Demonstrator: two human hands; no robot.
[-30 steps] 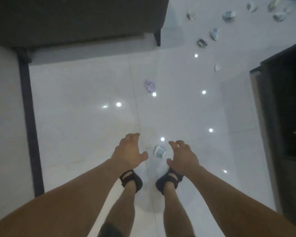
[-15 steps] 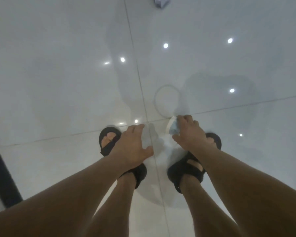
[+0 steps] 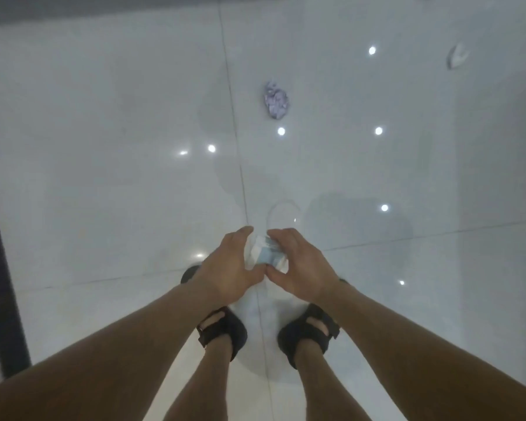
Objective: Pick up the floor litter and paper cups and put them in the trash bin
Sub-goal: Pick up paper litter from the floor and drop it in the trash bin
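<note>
Over the glossy white floor [image 3: 104, 183], on my remote head-camera feed, I am watching two bare hands meeting just ahead of a pair of black sandals [image 3: 225, 332]. The left hand [image 3: 225, 268] is curling its fingers round a crushed white-and-blue paper cup [image 3: 266, 255], and the right hand [image 3: 304, 265] is gripping the same cup from the other side, thumbs nearly touching beneath it. Farther ahead a crumpled purplish wad of paper [image 3: 276, 100] is lying beside a tile seam, and a white scrap [image 3: 456, 56] is lying well apart at upper right. Bright light spots [image 3: 281, 131] are glinting off the tiles
</note>
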